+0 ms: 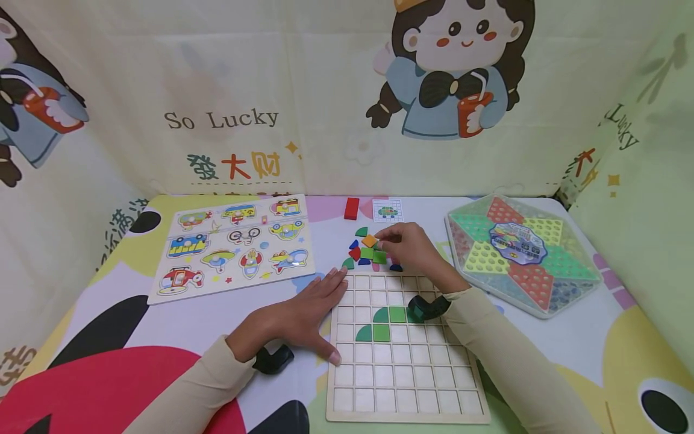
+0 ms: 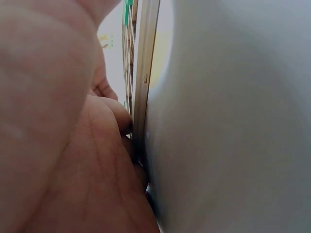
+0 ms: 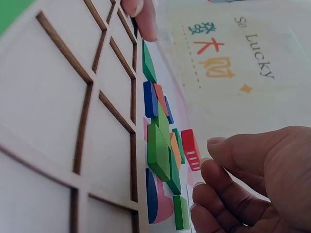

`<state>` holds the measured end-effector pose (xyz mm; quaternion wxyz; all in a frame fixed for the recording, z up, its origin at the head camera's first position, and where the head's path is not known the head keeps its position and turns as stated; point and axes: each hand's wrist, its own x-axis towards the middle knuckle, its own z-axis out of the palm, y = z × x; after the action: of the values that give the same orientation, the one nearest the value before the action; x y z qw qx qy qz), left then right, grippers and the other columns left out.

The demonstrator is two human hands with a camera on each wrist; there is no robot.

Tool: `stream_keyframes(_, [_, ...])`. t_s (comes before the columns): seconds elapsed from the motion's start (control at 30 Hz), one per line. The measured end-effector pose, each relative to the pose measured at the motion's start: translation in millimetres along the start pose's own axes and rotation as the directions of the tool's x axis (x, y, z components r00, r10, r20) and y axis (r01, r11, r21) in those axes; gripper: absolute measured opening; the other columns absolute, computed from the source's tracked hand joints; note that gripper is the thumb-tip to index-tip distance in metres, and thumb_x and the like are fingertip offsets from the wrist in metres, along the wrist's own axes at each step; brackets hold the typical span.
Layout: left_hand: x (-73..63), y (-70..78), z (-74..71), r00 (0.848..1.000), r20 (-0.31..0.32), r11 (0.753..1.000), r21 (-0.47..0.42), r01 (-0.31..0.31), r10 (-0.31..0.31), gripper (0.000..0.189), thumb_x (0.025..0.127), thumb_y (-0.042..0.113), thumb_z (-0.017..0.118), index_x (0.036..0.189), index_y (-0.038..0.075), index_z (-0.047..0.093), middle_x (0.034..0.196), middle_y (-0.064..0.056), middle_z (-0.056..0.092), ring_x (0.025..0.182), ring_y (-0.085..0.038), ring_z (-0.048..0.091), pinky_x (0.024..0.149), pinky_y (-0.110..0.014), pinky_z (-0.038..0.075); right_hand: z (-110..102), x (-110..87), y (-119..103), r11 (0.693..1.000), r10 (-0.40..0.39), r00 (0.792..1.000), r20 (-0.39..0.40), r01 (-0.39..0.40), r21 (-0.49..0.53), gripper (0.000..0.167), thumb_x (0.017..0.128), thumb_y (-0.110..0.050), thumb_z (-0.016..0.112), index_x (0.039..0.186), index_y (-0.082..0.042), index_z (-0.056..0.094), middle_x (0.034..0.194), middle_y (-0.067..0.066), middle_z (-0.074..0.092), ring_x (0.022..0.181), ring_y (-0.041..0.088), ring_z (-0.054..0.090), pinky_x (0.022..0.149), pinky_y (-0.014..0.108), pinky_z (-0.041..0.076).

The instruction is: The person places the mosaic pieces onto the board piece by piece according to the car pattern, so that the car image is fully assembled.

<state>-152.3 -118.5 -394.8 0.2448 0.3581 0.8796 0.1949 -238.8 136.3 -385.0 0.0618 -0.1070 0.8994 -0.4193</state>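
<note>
My left hand [image 1: 309, 310] lies with spread, fairly straight fingers along the left edge of a wooden grid board [image 1: 406, 410]. In the left wrist view the palm is beside the board's edge. On the grid sit green pieces, including a green square tile [image 1: 397, 314] and a green quarter-circle tile [image 1: 364, 333]. Beyond the far edge is a loose group of coloured tiles, with an orange tile [image 1: 369, 240] beside my right fingertips. The right hand [image 1: 406, 244] hovers there with loosely bent fingers, and the right wrist view shows nothing between thumb and forefinger.
At the left lies a white vehicle picture-puzzle board [image 1: 233, 241]. A six-sided Chinese checkers box [image 1: 523, 253] stands at the right. Behind the tiles are a red block [image 1: 351, 208] and a small pattern card [image 1: 387, 211] showing a turtle. A printed cloth [image 1: 325, 72] hangs behind.
</note>
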Motion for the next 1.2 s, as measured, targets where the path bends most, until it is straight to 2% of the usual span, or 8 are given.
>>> stream_keyframes(0.3, [-0.4, -0.1, 0.4, 1.0, -0.003, 1.0, -0.002, 0.001, -0.001, 0.125, 0.068, 0.066, 0.076, 0.157, 0.011, 0.007, 0.163, 0.0, -0.009, 0.146, -0.015, -0.014, 0.117, -0.04, -0.004, 6, 15.1, -2, 0.999, 0.04, 0.999, -0.025, -0.04, -0.004, 0.02, 0.093, -0.009, 0.066, 0.112, -0.006, 0.073, 0.109, 0.009, 0.069, 0.094, 0.023, 0.062, 0.079, 0.031, 0.055])
stream_keyframes(0.6, [0.6, 0.0, 0.9, 1.0, -0.009, 1.0, 0.004, 0.003, -0.003, 0.126, 0.067, 0.066, 0.076, 0.157, 0.011, 0.008, 0.163, -0.001, -0.008, 0.146, -0.015, -0.014, 0.116, -0.04, -0.004, 15, 24.5, -5, 0.998, 0.053, 0.998, -0.015, -0.053, -0.014, 0.024, 0.093, -0.011, 0.067, 0.116, -0.004, 0.071, 0.106, 0.01, 0.07, 0.094, 0.023, 0.062, 0.082, 0.03, 0.054])
stream_keyframes(0.97, [0.8, 0.4, 0.3, 1.0, -0.006, 1.0, 0.0, -0.006, 0.006, 0.125, 0.068, 0.067, 0.075, 0.157, 0.011, 0.008, 0.163, 0.0, -0.009, 0.146, -0.015, -0.014, 0.116, -0.04, -0.004, 14, 29.7, 4, 0.999, 0.031, 0.999, 0.027, -0.03, -0.018, 0.027, 0.092, -0.012, 0.068, 0.119, -0.005, 0.07, 0.108, 0.008, 0.069, 0.096, 0.022, 0.062, 0.086, 0.031, 0.053])
stream_keyframes(1.2, [-0.1, 0.7, -0.1, 1.0, -0.008, 1.0, 0.002, 0.0, 0.0, 0.125, 0.068, 0.066, 0.076, 0.157, 0.01, 0.009, 0.163, -0.001, -0.008, 0.146, -0.016, -0.014, 0.117, -0.04, -0.003, 17, 32.8, 4, 0.998, 0.005, 0.999, 0.051, -0.002, -0.067, 0.032, 0.091, -0.015, 0.071, 0.121, -0.004, 0.069, 0.107, 0.008, 0.068, 0.096, 0.022, 0.062, 0.084, 0.031, 0.053])
